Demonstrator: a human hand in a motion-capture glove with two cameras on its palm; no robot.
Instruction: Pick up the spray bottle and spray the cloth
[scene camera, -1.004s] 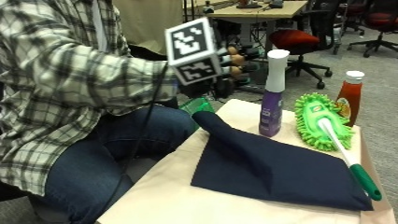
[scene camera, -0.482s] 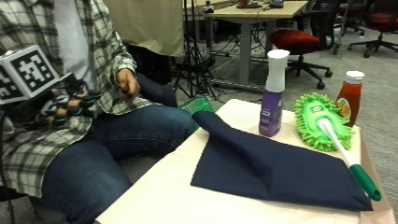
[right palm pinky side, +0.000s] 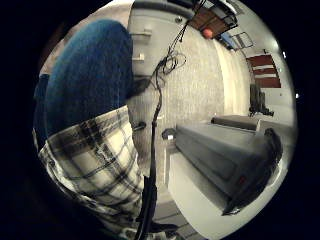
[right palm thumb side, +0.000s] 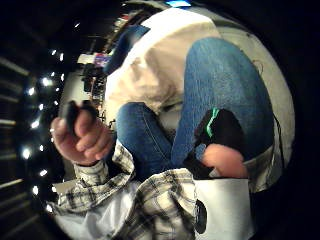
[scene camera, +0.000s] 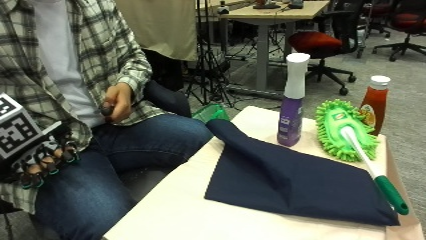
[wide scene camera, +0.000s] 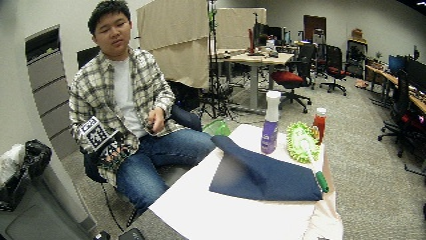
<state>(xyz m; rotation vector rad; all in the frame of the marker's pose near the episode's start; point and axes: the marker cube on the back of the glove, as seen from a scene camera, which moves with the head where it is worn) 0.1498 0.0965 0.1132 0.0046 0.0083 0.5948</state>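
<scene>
The spray bottle is tall and purple with a white top. It stands up on the table, touching the far edge of the dark blue cloth. The cloth is soft, lies mostly flat, and has one corner hanging off the table's edge. Your gloved right hand is down by your thigh, well apart from the bottle. Its fingers hang loosely curled and hold nothing. A fuzzy green duster and a red sauce bottle are just beside the spray bottle.
</scene>
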